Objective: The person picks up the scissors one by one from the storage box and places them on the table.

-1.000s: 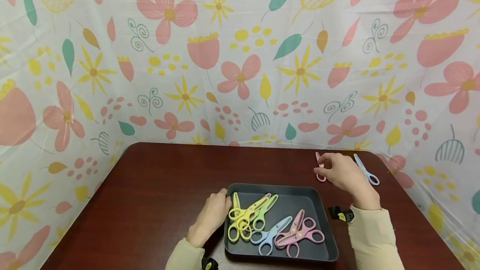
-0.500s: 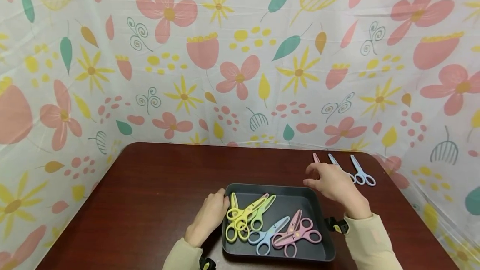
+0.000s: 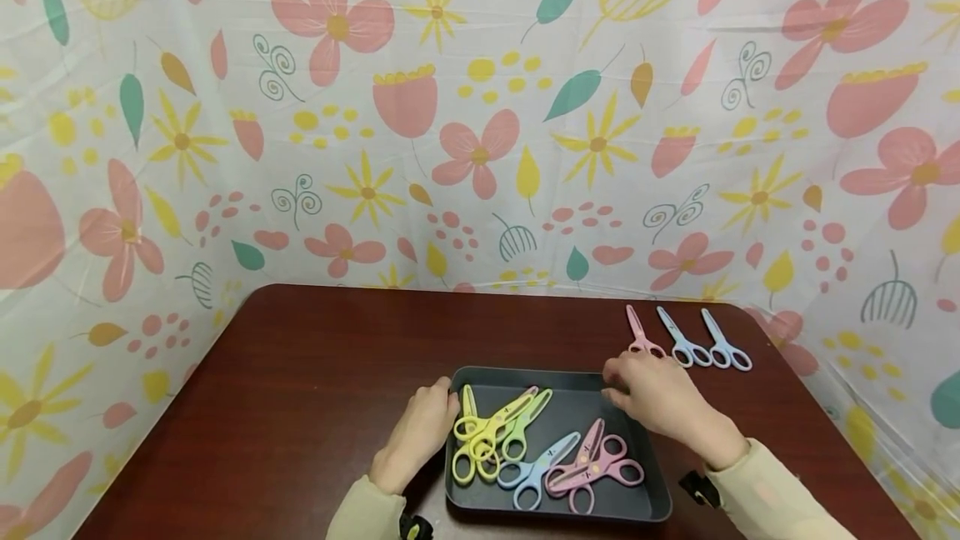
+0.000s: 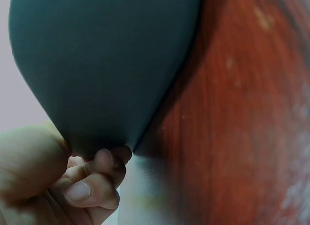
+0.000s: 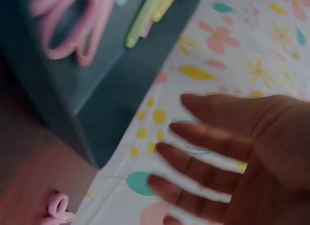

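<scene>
My left hand (image 3: pixel 418 433) grips the dark grey tray (image 3: pixel 577 400) at its far left corner; the left wrist view shows thumb and curled fingers (image 4: pixel 92 190) on its wall. Inside the tray lie yellow scissors (image 3: pixel 498 422), green scissors (image 3: pixel 528 421), blue scissors (image 3: pixel 542 467) and pink scissors (image 3: pixel 600 467), some overlapping. My right hand (image 3: pixel 663 401) hovers around the tray's far right corner, and the right wrist view shows its fingers (image 5: pixel 203 162) spread and holding nothing. Behind it, another pink pair of scissors (image 3: pixel 636 325) is partly hidden.
Two more blue pairs of scissors, one scissors (image 3: pixel 678 336) beside other scissors (image 3: pixel 723 342), lie at the back right of the brown table (image 3: pixel 337 357). A floral curtain (image 3: pixel 480 215) hangs behind and around the table.
My right hand has drawn back from the scissors at the back right toward the tray corner, uncovering the pink pair and a blue pair. My left hand stays on the tray.
</scene>
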A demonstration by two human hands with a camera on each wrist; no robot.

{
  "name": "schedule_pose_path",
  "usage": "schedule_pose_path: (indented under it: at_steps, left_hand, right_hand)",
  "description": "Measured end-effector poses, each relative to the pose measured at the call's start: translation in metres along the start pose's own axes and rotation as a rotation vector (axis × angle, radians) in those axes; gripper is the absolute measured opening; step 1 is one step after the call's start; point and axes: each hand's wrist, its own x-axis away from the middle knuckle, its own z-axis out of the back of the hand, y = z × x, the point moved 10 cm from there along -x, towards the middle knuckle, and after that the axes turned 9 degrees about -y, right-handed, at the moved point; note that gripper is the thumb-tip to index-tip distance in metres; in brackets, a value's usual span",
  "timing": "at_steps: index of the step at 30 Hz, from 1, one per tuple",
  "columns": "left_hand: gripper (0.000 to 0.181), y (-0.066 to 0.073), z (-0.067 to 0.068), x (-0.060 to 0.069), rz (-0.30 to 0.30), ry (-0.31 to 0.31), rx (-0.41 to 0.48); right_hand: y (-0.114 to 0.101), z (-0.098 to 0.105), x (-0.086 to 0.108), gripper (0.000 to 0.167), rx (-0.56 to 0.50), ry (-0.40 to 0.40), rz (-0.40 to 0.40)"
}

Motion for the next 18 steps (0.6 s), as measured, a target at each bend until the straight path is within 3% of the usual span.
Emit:
schedule_pose_path:
  at_steps: [4,7,18]
  left_hand:
    - [0.019,0.0,0.0,0.0,-0.007,0.005,-0.011]
    - [0.019,-0.001,-0.001,0.0,-0.002,0.002,-0.018]
    - [0.011,0.001,0.002,-0.002,-0.006,0.033,-0.043]
  right_hand:
    - [-0.02,-0.008,0.007,0.017,-0.03,-0.023,0.212]
    - [-0.028,-0.015,0.014,0.019,-0.043,-0.056,0.303]
    - [-0.044,-0.027,0.034,0.014,0.056,-0.101,0.339]
